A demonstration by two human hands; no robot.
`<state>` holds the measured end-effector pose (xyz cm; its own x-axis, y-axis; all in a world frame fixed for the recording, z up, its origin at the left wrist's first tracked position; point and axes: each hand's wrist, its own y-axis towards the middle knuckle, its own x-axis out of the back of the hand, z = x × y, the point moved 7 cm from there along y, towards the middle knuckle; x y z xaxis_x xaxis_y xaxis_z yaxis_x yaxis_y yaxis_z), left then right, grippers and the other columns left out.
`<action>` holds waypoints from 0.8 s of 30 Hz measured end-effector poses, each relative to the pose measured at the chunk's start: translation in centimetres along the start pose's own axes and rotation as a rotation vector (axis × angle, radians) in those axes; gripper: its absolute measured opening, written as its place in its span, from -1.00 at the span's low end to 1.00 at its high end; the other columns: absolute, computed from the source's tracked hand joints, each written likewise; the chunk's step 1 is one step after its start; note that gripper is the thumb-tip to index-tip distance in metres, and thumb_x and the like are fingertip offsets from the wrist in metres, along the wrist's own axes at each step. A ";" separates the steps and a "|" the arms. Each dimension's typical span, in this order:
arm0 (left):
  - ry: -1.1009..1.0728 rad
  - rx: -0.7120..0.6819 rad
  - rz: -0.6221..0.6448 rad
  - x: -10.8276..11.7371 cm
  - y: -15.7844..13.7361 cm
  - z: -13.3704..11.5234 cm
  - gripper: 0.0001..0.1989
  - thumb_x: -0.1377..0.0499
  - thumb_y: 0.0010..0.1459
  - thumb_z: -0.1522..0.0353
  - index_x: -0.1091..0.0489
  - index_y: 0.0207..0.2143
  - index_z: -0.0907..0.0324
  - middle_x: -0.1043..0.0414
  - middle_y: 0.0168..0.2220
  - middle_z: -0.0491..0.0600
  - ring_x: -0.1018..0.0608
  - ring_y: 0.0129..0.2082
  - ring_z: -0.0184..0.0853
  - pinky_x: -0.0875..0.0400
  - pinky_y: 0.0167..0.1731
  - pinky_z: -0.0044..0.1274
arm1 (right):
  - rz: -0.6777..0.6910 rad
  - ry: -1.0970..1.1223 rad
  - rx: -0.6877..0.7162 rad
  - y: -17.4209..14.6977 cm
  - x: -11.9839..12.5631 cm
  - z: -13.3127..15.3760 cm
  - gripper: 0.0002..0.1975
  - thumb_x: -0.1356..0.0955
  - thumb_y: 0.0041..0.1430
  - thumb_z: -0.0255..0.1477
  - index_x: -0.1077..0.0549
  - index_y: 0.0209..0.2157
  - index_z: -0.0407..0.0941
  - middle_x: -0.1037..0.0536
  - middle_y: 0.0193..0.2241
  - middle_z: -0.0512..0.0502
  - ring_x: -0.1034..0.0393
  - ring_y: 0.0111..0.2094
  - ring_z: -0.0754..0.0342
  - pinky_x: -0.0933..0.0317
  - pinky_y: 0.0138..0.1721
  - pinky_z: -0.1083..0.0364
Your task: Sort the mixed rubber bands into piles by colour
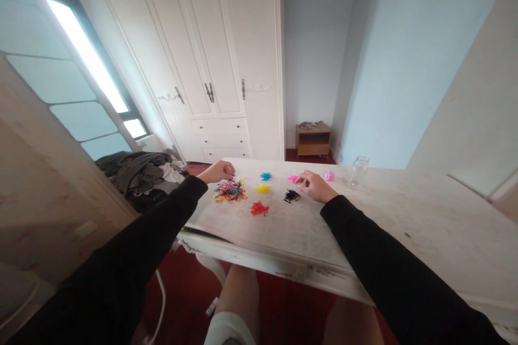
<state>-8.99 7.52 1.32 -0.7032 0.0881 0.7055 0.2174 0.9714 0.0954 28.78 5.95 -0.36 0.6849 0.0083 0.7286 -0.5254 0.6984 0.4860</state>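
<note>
My left hand [219, 171] is at the back edge of a mixed heap of small coloured rubber bands [230, 191], thumb and fingers pinched together. Whatever is in that pinch is too small to make out. Over a little pink pile of bands [292, 178] my right hand [315, 185] has its fingers curled together, partly covering the pile; their tips are too small to read. Between the hands lie single-colour piles: blue bands [266, 177], yellow bands [263, 188] and red bands [259, 208]. Black bands [291, 196] lie just below my right fingertips.
A clear glass jar [359, 171] and a round pink object [329, 176] stand right of my right hand on the white table [299, 237]. Dark clothes [137, 172] are heaped beyond the table's left end. Behind are a white wardrobe [259, 54] and a small wooden cabinet [313, 143].
</note>
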 end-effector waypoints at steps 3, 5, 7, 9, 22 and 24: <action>-0.025 0.032 0.017 0.0 -0.2 0.3 -0.63 -0.42 -0.16 0.22 -0.45 -0.37 0.27 -0.58 -0.48 0.05 -0.59 -0.50 -0.28 -0.51 -0.42 -0.46 | 0.009 -0.013 -0.004 0.0 0.0 0.0 -0.87 -0.38 0.08 -0.59 -0.55 -0.31 -0.16 -0.47 -0.32 -0.06 -0.34 -0.43 0.15 -0.26 -0.30 0.13; -0.031 0.043 0.023 0.1 -0.4 0.4 -0.60 -0.43 -0.15 0.20 -0.46 -0.35 0.28 -0.57 -0.49 0.05 -0.58 -0.51 -0.29 -0.51 -0.43 -0.46 | 0.013 -0.018 -0.004 0.0 0.0 0.1 -0.87 -0.38 0.09 -0.58 -0.55 -0.30 -0.16 -0.47 -0.32 -0.06 -0.34 -0.43 0.15 -0.26 -0.29 0.13; -0.042 0.048 0.036 0.1 -0.6 0.5 -0.58 -0.44 -0.16 0.19 -0.47 -0.33 0.29 -0.56 -0.49 0.04 -0.58 -0.50 -0.30 -0.50 -0.43 -0.47 | 0.013 -0.018 -0.003 0.0 0.0 0.2 -0.87 -0.38 0.10 -0.58 -0.56 -0.29 -0.17 -0.47 -0.32 -0.07 -0.34 -0.43 0.15 -0.26 -0.29 0.13; -0.061 0.054 0.051 0.0 -0.8 0.5 -0.56 -0.45 -0.18 0.19 -0.48 -0.31 0.29 -0.56 -0.48 0.03 -0.58 -0.49 -0.30 -0.49 -0.42 -0.48 | 0.011 -0.016 -0.004 0.0 0.0 0.2 -0.87 -0.37 0.10 -0.58 -0.56 -0.30 -0.16 -0.47 -0.32 -0.06 -0.34 -0.42 0.15 -0.26 -0.30 0.13; -0.076 0.099 0.047 0.4 -1.9 -1.2 -0.62 -0.46 -0.27 0.27 -0.50 -0.37 0.27 -0.55 -0.40 0.01 -0.58 -0.40 -0.28 -0.49 -0.34 -0.46 | 0.041 -0.040 -0.013 0.0 -0.2 -0.2 -0.89 -0.39 0.09 -0.55 -0.56 -0.31 -0.16 -0.49 -0.31 -0.08 -0.36 -0.42 0.13 -0.26 -0.28 0.11; -0.062 0.083 0.060 0.4 -2.2 -1.6 -0.65 -0.43 -0.24 0.28 -0.51 -0.37 0.27 -0.55 -0.37 0.01 -0.58 -0.40 -0.28 -0.50 -0.34 -0.46 | 0.042 -0.050 -0.001 0.0 -0.2 -0.1 -0.89 -0.38 0.09 -0.54 -0.56 -0.31 -0.16 -0.47 -0.33 -0.07 -0.35 -0.43 0.14 -0.25 -0.27 0.11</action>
<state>-8.67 5.12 2.51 -0.7317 0.1579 0.6631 0.2053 0.9787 -0.0065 28.72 6.05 -0.58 0.6363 0.0025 0.7714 -0.5529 0.6988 0.4538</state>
